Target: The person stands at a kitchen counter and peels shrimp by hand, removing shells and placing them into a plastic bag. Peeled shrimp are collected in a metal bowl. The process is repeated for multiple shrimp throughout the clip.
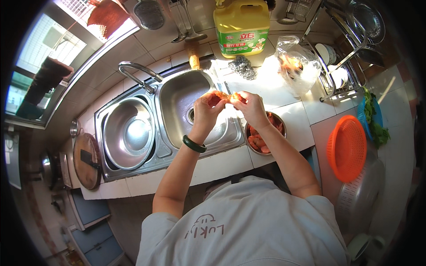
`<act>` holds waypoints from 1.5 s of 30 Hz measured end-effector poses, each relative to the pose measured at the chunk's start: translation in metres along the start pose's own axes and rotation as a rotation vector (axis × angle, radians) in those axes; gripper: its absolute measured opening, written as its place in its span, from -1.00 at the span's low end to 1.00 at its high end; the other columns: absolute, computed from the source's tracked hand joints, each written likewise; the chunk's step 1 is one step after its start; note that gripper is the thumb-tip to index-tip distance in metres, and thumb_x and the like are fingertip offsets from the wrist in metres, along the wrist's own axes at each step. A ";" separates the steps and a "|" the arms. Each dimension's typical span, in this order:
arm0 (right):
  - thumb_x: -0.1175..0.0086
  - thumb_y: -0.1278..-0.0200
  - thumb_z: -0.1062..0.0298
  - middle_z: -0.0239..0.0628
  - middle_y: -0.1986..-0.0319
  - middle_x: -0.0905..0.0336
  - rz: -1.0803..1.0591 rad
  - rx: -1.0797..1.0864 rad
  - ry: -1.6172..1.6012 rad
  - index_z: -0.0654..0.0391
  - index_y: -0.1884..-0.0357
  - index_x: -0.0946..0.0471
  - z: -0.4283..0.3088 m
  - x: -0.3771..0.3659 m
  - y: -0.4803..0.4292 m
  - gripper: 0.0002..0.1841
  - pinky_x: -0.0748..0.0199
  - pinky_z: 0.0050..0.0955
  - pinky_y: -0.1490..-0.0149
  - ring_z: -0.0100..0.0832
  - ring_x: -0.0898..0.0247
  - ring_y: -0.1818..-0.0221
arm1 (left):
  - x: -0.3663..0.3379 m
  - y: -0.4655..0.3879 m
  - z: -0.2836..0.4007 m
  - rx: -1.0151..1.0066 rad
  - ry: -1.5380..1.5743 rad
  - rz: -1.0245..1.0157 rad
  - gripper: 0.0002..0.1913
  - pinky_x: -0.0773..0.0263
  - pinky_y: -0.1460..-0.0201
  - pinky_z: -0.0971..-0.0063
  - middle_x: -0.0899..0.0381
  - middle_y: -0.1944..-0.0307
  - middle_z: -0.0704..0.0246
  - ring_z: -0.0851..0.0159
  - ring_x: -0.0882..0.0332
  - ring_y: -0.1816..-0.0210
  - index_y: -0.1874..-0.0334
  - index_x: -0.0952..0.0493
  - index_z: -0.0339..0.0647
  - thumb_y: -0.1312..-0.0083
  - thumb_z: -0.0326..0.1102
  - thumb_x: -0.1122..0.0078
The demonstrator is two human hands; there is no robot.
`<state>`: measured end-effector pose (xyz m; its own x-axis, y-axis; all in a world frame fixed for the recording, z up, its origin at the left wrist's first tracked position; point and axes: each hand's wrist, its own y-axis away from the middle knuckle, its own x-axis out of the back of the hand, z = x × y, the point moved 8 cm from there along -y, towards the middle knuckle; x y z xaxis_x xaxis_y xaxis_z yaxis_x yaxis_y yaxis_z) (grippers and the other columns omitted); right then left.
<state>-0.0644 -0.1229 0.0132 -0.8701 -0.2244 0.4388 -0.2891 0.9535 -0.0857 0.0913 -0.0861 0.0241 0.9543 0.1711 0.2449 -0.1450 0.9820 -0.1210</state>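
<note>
My left hand (207, 109) and my right hand (249, 108) meet above the right rim of the steel sink basin (179, 89). Pinched between the fingertips of both is an orange shrimp (229, 96), partly hidden by the fingers. A dark green bangle (194, 144) circles my left wrist. Beneath my right wrist, a round steel bowl (247, 134) stands on the tiled counter, holding several orange-red shrimp (257, 142); my forearm covers part of it. Behind the bowl, an open clear plastic bag (308, 71) contains orange and dark pieces that look like shells.
A steel basin (111, 133) sits in the left sink, under a curved faucet (136, 66). Behind the right sink stand a yellow detergent jug (241, 20) and a steel scourer (244, 67). A dish rack (327, 94) and orange basket (346, 148) are rightward; a round chopping board (80, 171) lies left.
</note>
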 end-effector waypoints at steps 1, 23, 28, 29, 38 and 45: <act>-0.21 -0.21 0.33 -0.32 0.61 -0.55 -0.026 -0.012 0.012 0.32 0.35 -0.58 -0.004 -0.005 -0.001 -0.79 -0.39 -0.50 0.34 -0.61 -0.36 0.51 | 0.006 0.003 -0.004 0.033 0.057 -0.020 -0.83 -0.51 0.25 0.68 -0.72 0.32 0.39 0.53 -0.64 0.31 0.15 -0.60 -0.37 -0.22 -0.55 -0.31; -0.31 -0.15 0.29 -0.19 0.58 -0.59 -0.042 -0.129 -0.067 0.31 0.45 -0.57 -0.013 -0.085 -0.002 -0.74 -0.49 -0.39 0.35 -0.39 -0.51 0.53 | 0.068 0.047 0.000 -0.329 -0.319 0.390 -0.78 -0.54 0.25 0.65 -0.65 0.29 0.35 0.49 -0.64 0.32 0.20 -0.55 -0.35 -0.11 -0.58 -0.35; -0.19 -0.32 0.37 -0.30 0.33 -0.65 -0.109 -0.177 -0.745 0.33 0.21 -0.60 -0.011 -0.098 0.008 -0.80 -0.57 -0.59 0.19 -0.56 -0.55 0.35 | 0.075 0.044 -0.032 -0.057 0.360 0.395 -0.77 -0.52 0.25 0.65 -0.63 0.29 0.37 0.50 -0.60 0.30 0.17 -0.53 -0.35 -0.14 -0.58 -0.32; -0.17 -0.33 0.38 -0.31 0.28 -0.64 -0.130 -0.189 -0.809 0.33 0.14 -0.60 -0.012 -0.097 0.011 -0.79 -0.58 -0.61 0.14 -0.57 -0.57 0.30 | 0.072 0.042 -0.039 0.013 0.535 0.372 -0.77 -0.52 0.25 0.65 -0.63 0.31 0.37 0.51 -0.59 0.31 0.16 -0.52 -0.34 -0.14 -0.57 -0.32; -0.15 -0.33 0.43 -0.27 0.34 -0.63 -0.090 -0.236 -0.632 0.38 0.21 -0.60 -0.009 -0.050 0.018 -0.82 -0.54 -0.66 0.23 -0.60 -0.53 0.36 | 0.039 0.039 0.037 -0.483 -0.276 0.294 -0.74 -0.47 0.33 0.53 -0.54 0.39 0.32 0.32 -0.55 0.42 0.27 -0.48 -0.25 -0.02 -0.61 -0.33; -0.14 -0.35 0.42 -0.33 0.28 -0.65 0.205 -0.126 -0.870 0.29 0.17 -0.62 -0.008 -0.004 0.038 -0.85 -0.51 -0.57 0.02 -0.57 -0.54 0.23 | 0.020 0.002 0.016 -0.189 0.398 0.333 -0.80 -0.49 0.21 0.67 -0.59 0.30 0.45 0.52 -0.58 0.25 0.17 -0.50 -0.31 -0.18 -0.64 -0.23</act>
<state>-0.0690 -0.0846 0.0151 -0.9090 -0.0720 -0.4106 -0.0937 0.9951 0.0330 0.1057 -0.0793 0.0445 0.8953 0.3905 -0.2145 -0.4415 0.8424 -0.3090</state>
